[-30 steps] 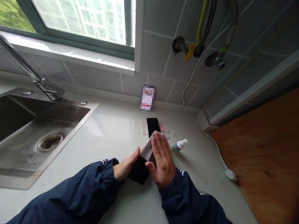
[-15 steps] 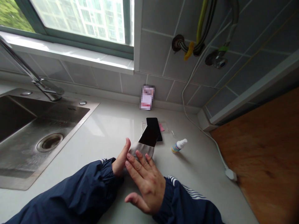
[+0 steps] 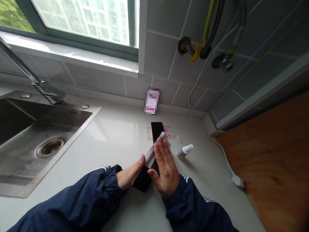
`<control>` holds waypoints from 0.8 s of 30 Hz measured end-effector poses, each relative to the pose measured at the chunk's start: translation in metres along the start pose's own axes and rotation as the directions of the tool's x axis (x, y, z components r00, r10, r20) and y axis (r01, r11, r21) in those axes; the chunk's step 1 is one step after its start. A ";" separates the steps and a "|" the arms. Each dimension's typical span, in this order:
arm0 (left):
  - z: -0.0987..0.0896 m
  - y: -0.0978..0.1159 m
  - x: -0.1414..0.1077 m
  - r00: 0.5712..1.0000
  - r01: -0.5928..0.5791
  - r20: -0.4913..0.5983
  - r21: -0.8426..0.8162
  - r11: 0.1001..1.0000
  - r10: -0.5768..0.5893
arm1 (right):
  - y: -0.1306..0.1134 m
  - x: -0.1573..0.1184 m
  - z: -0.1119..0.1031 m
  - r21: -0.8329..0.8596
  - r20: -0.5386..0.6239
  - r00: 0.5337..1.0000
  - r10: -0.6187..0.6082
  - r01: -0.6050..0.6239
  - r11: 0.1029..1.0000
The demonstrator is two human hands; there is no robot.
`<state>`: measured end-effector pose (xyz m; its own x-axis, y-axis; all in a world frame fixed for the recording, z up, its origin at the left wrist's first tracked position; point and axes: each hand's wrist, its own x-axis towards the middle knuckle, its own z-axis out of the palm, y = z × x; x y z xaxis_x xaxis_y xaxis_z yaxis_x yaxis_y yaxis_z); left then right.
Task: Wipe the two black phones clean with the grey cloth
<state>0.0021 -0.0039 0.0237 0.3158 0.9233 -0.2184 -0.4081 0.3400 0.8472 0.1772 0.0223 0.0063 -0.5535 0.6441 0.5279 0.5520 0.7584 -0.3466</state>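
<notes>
Black slab (image 3: 143, 179) held between both hands over tabletop (image 3: 108, 145), long axis lower-left to upper-right. Grey cloth (image 3: 151, 157) lies along upper part. Right hand (image 3: 166, 170) nearer far end, fingers spread on cloth; left hand (image 3: 127, 176) grips near end.

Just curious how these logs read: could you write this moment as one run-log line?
left hand: holds black phone | right hand: presses cloth on it

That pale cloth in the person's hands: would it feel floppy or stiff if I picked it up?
Probably floppy: the cloth bends over the edge of the black slab instead of holding a flat shape. It likely weighs very little, since the right hand seems to hold it with spread fingers.
</notes>
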 end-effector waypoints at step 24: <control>-0.033 -0.009 0.016 0.942 0.279 -0.032 -0.480 0.832 -0.334 | -0.040 -0.011 -0.004 0.103 0.274 0.920 -0.280 0.261 0.960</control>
<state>-0.0171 0.0137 -0.0037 0.4062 0.7619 -0.5044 -0.6627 0.6257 0.4115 0.1641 -0.0153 0.0172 -0.8347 0.4077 0.3703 0.3210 0.9065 -0.2743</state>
